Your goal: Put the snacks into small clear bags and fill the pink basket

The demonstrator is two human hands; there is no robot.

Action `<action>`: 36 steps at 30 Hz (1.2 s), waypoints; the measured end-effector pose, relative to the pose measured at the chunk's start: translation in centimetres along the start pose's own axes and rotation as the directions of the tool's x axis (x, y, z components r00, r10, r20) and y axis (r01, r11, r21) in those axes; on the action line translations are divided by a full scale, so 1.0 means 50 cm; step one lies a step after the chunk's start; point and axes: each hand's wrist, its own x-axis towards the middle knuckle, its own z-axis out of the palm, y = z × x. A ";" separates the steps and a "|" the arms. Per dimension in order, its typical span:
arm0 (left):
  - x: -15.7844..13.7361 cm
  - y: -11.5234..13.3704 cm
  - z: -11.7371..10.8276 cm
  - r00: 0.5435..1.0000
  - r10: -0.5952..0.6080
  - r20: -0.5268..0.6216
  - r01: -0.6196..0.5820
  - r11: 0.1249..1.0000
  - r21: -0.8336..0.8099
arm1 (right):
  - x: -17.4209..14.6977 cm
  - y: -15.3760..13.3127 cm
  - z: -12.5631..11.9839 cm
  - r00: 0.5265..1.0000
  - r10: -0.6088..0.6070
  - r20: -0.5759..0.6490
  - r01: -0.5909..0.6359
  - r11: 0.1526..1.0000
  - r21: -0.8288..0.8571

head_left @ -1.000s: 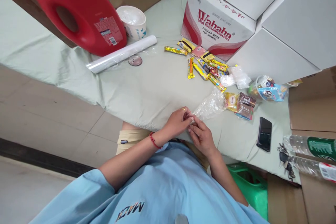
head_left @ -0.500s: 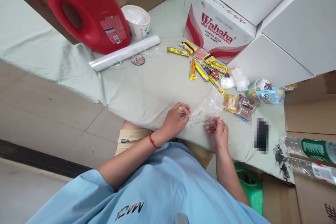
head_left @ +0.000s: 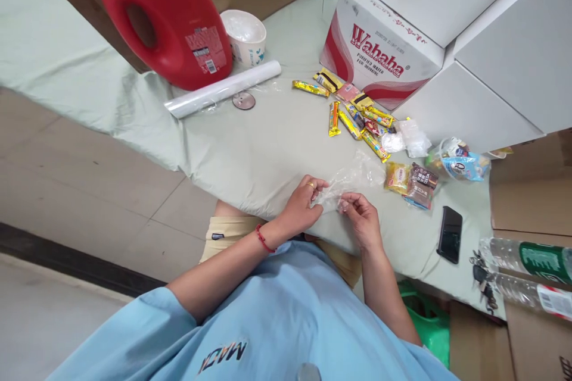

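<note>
A crumpled clear plastic bag lies along the near part of the cloth-covered table, its near end between my hands. My left hand, with a ring and a red wrist cord, pinches the bag's left edge. The fingers of my right hand are closed on its right edge, a short way off. Just past the bag, to the right, sit a yellow snack packet and a brown snack packet. Several yellow-wrapped snack sticks lie beyond it.
A red jug, a paper tub and a plastic film roll stand or lie at back left. A Wahaha carton is at the back. Rightward are a phone, keys and clear bottles.
My right hand has moved left, closer to my left hand, along the bag's edge. The bag has flattened and shifted slightly. The whole view has slid a little.
</note>
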 end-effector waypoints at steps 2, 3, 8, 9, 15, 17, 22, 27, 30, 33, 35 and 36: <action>0.000 -0.003 0.006 1.000 0.002 -0.006 -0.002 0.998 0.055 | -0.005 -0.001 -0.001 1.000 0.026 0.007 -0.026 0.999 0.043; -0.001 -0.005 0.010 1.000 0.015 -0.010 -0.015 0.996 0.083 | -0.008 -0.003 -0.001 0.999 0.037 0.009 -0.038 0.997 0.062; -0.005 -0.005 0.034 0.987 0.158 0.025 -0.160 0.974 0.160 | -0.009 -0.014 -0.002 1.000 0.008 0.025 -0.008 1.000 -0.008; -0.005 -0.003 0.036 0.984 0.176 0.038 -0.180 0.971 0.158 | -0.007 -0.015 -0.003 1.000 -0.004 0.021 0.005 1.000 -0.026; 0.011 0.011 0.023 0.996 0.089 0.005 -0.089 0.989 0.116 | 0.000 -0.012 -0.021 0.999 0.004 -0.033 -0.004 1.000 -0.006; 0.025 0.008 0.015 0.998 0.005 -0.062 0.001 0.996 0.084 | -0.001 -0.010 -0.033 0.998 0.019 -0.056 -0.019 1.000 -0.012; 0.060 -0.017 -0.015 0.910 -0.240 -0.338 0.202 0.969 -0.146 | -0.006 -0.007 -0.062 0.995 0.040 -0.096 -0.044 0.998 -0.037; 0.074 -0.026 -0.061 0.856 -0.289 -0.428 0.237 0.956 -0.172 | -0.015 -0.004 -0.098 0.995 0.056 -0.083 -0.067 0.988 -0.138; 0.071 -0.023 -0.086 0.844 -0.293 -0.449 0.295 0.953 -0.068 | -0.013 -0.008 -0.134 0.994 0.113 0.010 -0.105 0.954 -0.281; 0.062 -0.025 -0.106 0.860 -0.255 -0.441 0.337 0.935 0.116 | 0.004 -0.025 -0.176 0.982 0.155 0.105 -0.092 0.888 -0.450; 0.052 -0.026 -0.114 0.878 -0.115 -0.465 0.285 0.906 0.312 | 0.024 -0.044 -0.194 0.996 0.078 0.050 -0.037 0.829 -0.557; 0.047 -0.024 -0.115 0.877 -0.013 -0.480 0.239 0.878 0.414 | 0.034 -0.055 -0.198 1.000 -0.007 -0.016 -0.005 0.797 -0.604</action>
